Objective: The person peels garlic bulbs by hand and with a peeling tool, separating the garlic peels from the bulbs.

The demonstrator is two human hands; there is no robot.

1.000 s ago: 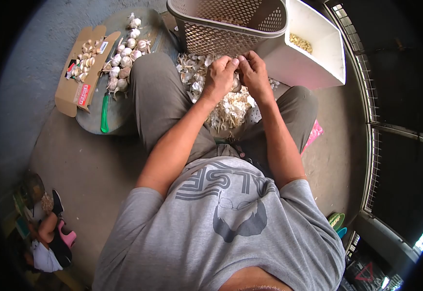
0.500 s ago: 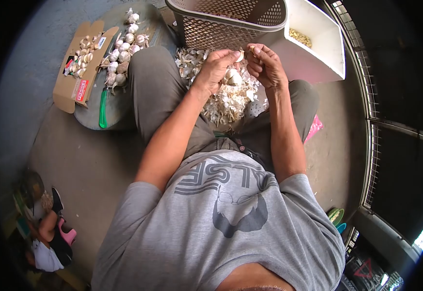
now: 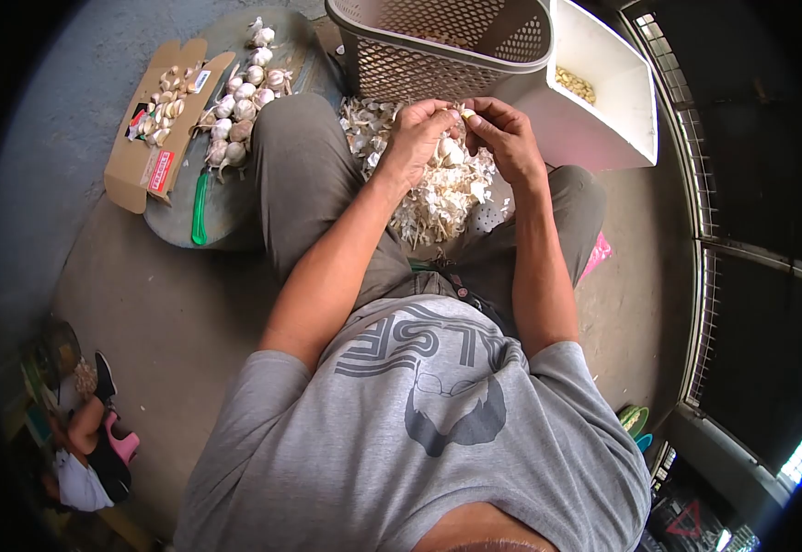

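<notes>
Clove: pale garlic clove point(image 3: 467, 113) between your two sets of fingertips, above the peelings point(image 3: 433, 204) between your knees.
Left hand: your left hand point(image 3: 415, 143), thumb and fingers pinched together on the clove from the left.
Right hand: your right hand point(image 3: 509, 143), thumb pressed to the clove, fingers curled behind it.
Step in hand: judged to be the loosening of skin from this clove.
Next move: appears to call for a light, steady pinch on one side and a small pull on the other; the clove could slip.
Bulb: garlic bulb point(image 3: 452, 153) just nearer than the clove; whether your left hand supports it cannot be told.
Far side: perforated basket point(image 3: 406, 74); at its right, white box point(image 3: 617, 110) holding pale cloves point(image 3: 575, 86).
Left side: whole bulbs point(image 3: 244, 108) beside a cardboard box point(image 3: 125, 175) bearing unpeeled cloves point(image 3: 164, 112).
</notes>
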